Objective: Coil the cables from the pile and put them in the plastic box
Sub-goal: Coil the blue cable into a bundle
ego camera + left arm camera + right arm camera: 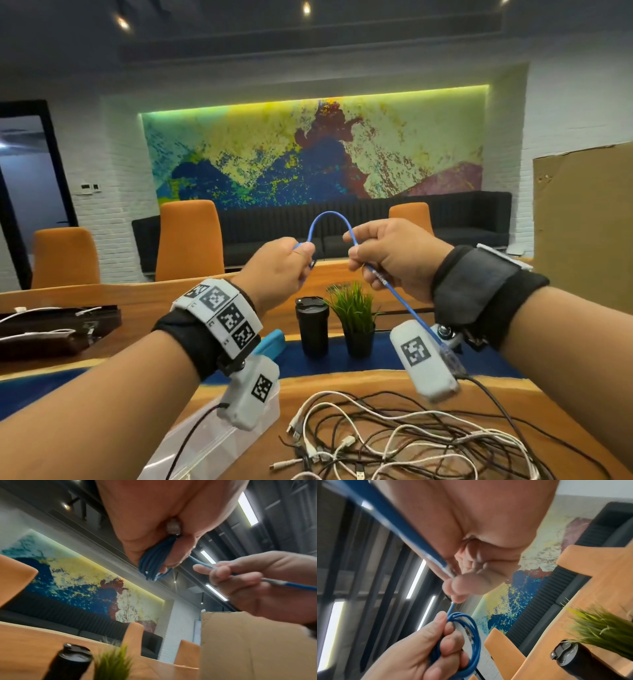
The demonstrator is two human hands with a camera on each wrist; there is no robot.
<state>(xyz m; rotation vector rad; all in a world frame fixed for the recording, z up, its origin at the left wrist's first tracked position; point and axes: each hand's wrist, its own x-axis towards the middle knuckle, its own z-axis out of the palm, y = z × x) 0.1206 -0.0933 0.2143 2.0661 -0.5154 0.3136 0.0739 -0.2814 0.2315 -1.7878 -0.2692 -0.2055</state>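
Both hands pinch blue cable | left hand hides coil | right hand holds tail

Your left hand grips a bundle of blue cable loops with a clear plug tucked above the bundle, while your right hand, just right of the bundle, pinches the cable's free run.

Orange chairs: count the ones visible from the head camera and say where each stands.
3. All stand behind the far table edge: the left chair, the middle chair left of the raised hands, and a third chair partly hidden behind the right hand. More may be hidden.
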